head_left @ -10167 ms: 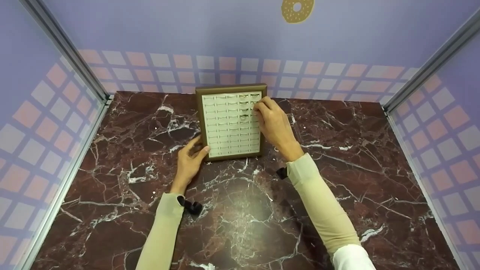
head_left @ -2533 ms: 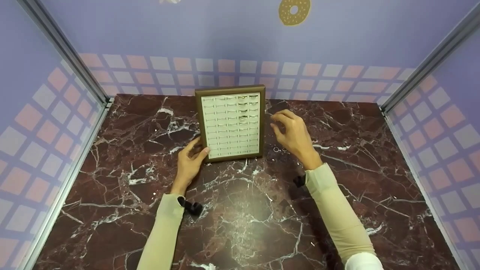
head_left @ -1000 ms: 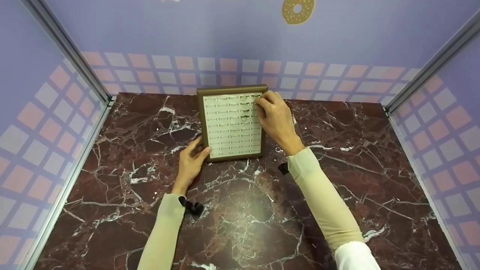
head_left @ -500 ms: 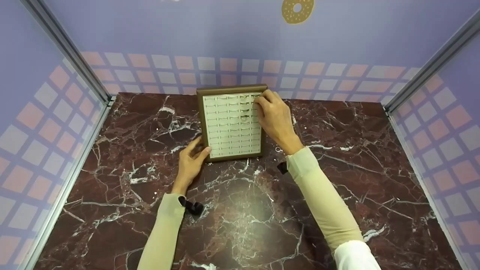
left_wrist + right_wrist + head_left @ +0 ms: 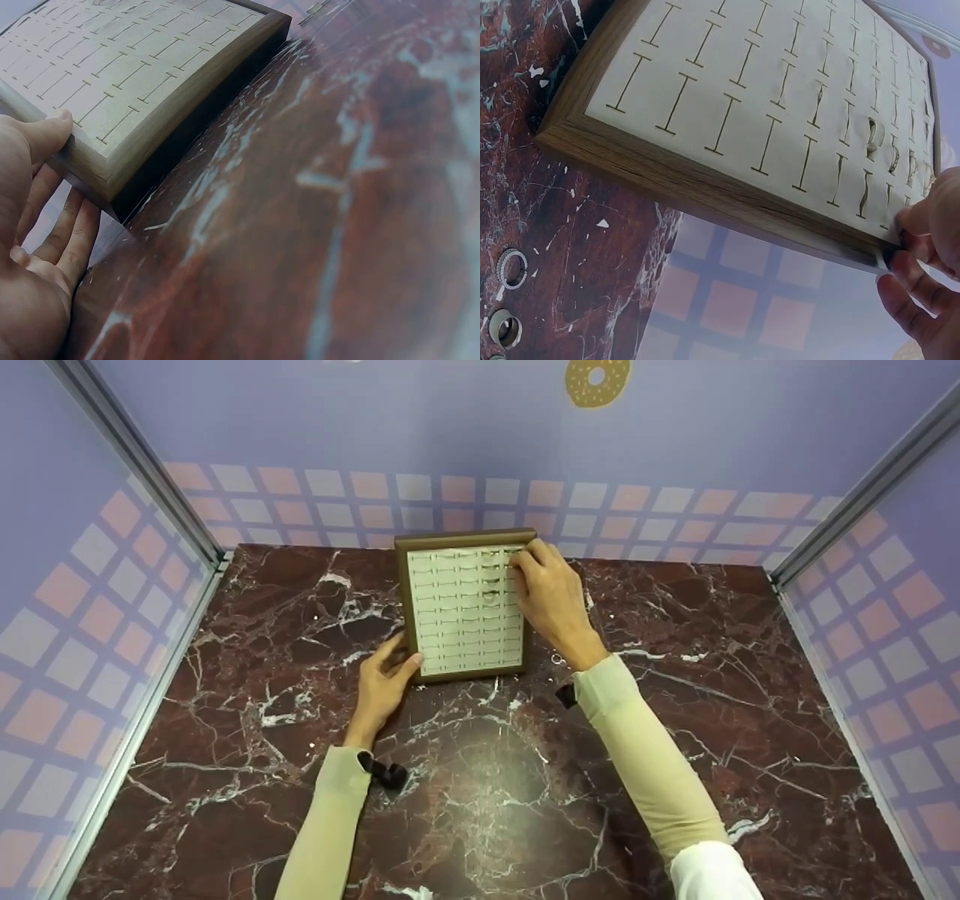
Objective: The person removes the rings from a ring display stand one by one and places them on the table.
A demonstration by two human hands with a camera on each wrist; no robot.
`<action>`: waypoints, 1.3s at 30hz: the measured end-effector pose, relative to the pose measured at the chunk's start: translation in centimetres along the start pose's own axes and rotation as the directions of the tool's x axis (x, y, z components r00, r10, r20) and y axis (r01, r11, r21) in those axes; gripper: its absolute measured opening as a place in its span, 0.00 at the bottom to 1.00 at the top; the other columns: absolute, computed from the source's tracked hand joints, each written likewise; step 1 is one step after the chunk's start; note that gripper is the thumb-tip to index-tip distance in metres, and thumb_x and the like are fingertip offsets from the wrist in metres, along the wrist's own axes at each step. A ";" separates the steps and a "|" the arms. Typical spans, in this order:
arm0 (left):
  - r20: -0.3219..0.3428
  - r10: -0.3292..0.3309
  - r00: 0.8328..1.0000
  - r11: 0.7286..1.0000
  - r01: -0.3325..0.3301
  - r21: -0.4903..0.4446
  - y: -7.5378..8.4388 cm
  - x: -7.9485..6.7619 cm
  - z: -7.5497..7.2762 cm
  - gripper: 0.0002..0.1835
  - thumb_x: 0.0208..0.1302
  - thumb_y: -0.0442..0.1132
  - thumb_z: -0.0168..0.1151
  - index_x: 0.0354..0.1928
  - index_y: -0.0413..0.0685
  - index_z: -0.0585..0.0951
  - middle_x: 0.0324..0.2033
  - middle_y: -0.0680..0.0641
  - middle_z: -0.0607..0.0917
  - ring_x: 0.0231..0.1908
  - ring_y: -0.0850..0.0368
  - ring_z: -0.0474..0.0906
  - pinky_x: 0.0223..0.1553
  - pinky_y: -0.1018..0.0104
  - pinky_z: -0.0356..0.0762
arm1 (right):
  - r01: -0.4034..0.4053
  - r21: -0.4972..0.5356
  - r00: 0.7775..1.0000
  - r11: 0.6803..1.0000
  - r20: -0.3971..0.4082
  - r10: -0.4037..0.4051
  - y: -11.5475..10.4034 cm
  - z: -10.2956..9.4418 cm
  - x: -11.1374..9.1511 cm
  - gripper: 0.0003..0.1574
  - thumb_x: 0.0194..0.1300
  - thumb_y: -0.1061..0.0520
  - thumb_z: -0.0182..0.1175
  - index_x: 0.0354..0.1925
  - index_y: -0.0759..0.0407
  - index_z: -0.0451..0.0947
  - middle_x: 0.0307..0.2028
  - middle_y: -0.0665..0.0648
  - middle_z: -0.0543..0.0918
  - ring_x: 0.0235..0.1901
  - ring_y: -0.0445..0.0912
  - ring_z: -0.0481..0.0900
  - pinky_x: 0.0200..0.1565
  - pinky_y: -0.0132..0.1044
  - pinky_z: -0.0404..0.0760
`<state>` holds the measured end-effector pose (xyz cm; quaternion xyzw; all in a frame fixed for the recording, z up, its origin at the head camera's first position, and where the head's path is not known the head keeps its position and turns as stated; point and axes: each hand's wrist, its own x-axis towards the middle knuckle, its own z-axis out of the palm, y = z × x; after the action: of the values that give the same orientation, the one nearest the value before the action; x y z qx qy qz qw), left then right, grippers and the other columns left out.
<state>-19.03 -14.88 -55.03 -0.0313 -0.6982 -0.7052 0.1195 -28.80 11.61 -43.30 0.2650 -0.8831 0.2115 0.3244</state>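
Note:
A brown-framed ring display tray (image 5: 400, 600) with a white slotted pad stands tilted up on the table near the back wall. My left hand (image 5: 381, 681) holds its lower left corner, thumb (image 5: 52, 133) on the front and fingers underneath. My right hand (image 5: 553, 598) is at the upper right slots, thumb and fingertips pinched together there on a ring that they mostly hide. Several rings (image 5: 874, 139) sit in slots beside these fingers, in the fourth column. To the right of the tray, loose rings (image 5: 511, 268) lie on the table, partly behind the right wrist in the head view.
The table (image 5: 480, 810) is dark red with white marble veins. A purple back wall (image 5: 337, 427) with a pink and white check band rises just behind the tray. Side walls (image 5: 67, 660) stand at left and right. Each wrist carries a black camera strap (image 5: 384, 772).
About 2.5 seconds ago my right hand was off the tray to the right; it has moved up and left to the upper right slots and stays there. My left hand keeps its hold.

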 end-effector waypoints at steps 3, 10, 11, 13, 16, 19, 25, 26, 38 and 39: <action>0.000 0.001 1.000 1.000 -0.001 -0.001 0.0 0.0 0.0 0.28 0.63 0.28 0.68 0.66 0.33 0.74 0.56 0.32 0.81 0.52 0.36 0.80 0.57 0.53 0.80 | -0.003 -0.009 1.000 1.000 0.012 0.003 -0.1 -0.1 0.0 0.05 0.65 0.67 0.60 0.38 0.61 0.83 0.37 0.56 0.79 0.37 0.51 0.77 0.38 0.41 0.82; 0.012 0.002 1.000 1.000 -0.002 0.006 0.0 -0.1 -0.1 0.28 0.64 0.29 0.68 0.66 0.34 0.74 0.55 0.33 0.81 0.53 0.36 0.79 0.59 0.51 0.79 | -0.007 -0.013 1.000 1.000 0.024 0.007 -0.3 -0.3 -0.1 0.04 0.65 0.67 0.59 0.36 0.62 0.81 0.36 0.56 0.78 0.35 0.51 0.76 0.36 0.42 0.81; 0.016 0.001 1.000 1.000 -0.001 0.008 0.0 -0.1 -0.1 0.28 0.64 0.29 0.68 0.66 0.34 0.74 0.56 0.33 0.81 0.54 0.36 0.79 0.59 0.50 0.79 | -0.005 -0.018 1.000 1.000 0.025 0.006 -0.3 -0.4 -0.2 0.04 0.65 0.67 0.59 0.36 0.62 0.81 0.36 0.56 0.78 0.35 0.52 0.76 0.36 0.42 0.81; 0.019 -0.004 1.000 1.000 0.004 0.008 0.0 -0.1 -0.1 0.29 0.64 0.30 0.68 0.66 0.35 0.74 0.56 0.33 0.81 0.54 0.35 0.79 0.60 0.48 0.78 | -0.004 -0.030 0.999 1.000 0.033 0.005 -0.3 -0.5 -0.2 0.04 0.66 0.67 0.59 0.36 0.62 0.80 0.36 0.56 0.77 0.34 0.52 0.76 0.35 0.43 0.81; 0.017 -0.003 1.000 1.000 0.002 0.006 0.0 -0.1 -0.1 0.29 0.64 0.30 0.68 0.66 0.34 0.74 0.56 0.32 0.81 0.55 0.34 0.78 0.61 0.46 0.77 | -0.006 -0.047 0.999 0.999 0.052 0.008 -0.4 -0.6 -0.4 0.05 0.66 0.68 0.58 0.36 0.62 0.79 0.37 0.57 0.77 0.34 0.52 0.76 0.35 0.43 0.82; 0.014 0.002 1.000 1.000 -0.002 0.001 0.0 -0.1 -0.1 0.28 0.64 0.29 0.68 0.66 0.34 0.74 0.56 0.31 0.81 0.55 0.34 0.78 0.61 0.46 0.76 | -0.008 -0.059 0.997 0.998 0.073 0.013 -0.5 -0.8 -0.5 0.05 0.66 0.69 0.56 0.37 0.62 0.79 0.38 0.57 0.77 0.34 0.52 0.77 0.35 0.43 0.82; 0.011 0.000 1.000 1.000 0.000 -0.002 0.0 0.0 -0.1 0.29 0.63 0.29 0.68 0.66 0.34 0.73 0.56 0.32 0.81 0.54 0.35 0.79 0.60 0.48 0.78 | -0.007 -0.060 0.997 0.998 0.077 0.012 -0.5 -1.3 -0.6 0.05 0.65 0.69 0.58 0.37 0.62 0.79 0.37 0.57 0.77 0.35 0.52 0.77 0.35 0.44 0.82; 0.009 0.001 1.000 1.000 -0.001 0.000 0.0 0.0 -0.1 0.29 0.63 0.29 0.68 0.66 0.33 0.74 0.56 0.32 0.81 0.53 0.35 0.79 0.60 0.48 0.78 | -0.004 -0.057 0.997 0.998 0.074 0.009 -0.5 -1.4 -0.6 0.05 0.65 0.68 0.58 0.37 0.62 0.79 0.37 0.57 0.77 0.35 0.52 0.77 0.35 0.44 0.82; 0.019 0.007 1.000 1.000 -0.007 -0.023 0.0 0.0 -0.1 0.28 0.63 0.28 0.68 0.66 0.34 0.74 0.56 0.30 0.80 0.53 0.34 0.78 0.61 0.45 0.77 | -0.025 -0.012 0.995 1.000 0.100 0.027 0.1 -2.2 -1.9 0.04 0.65 0.67 0.60 0.38 0.61 0.80 0.38 0.55 0.76 0.35 0.50 0.77 0.36 0.43 0.82; 0.021 0.012 1.000 1.000 -0.012 -0.026 -0.1 0.0 -0.2 0.28 0.63 0.28 0.68 0.66 0.34 0.74 0.56 0.30 0.80 0.53 0.34 0.78 0.61 0.45 0.77 | -0.026 -0.011 0.995 1.000 0.101 0.027 0.2 -2.2 -2.0 0.04 0.65 0.67 0.60 0.38 0.61 0.80 0.38 0.55 0.76 0.35 0.50 0.77 0.36 0.43 0.82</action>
<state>-19.00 -15.04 -55.15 -0.0446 -0.6899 -0.7132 0.1159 -26.62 13.64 -43.14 0.2622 -0.9027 0.1978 0.2779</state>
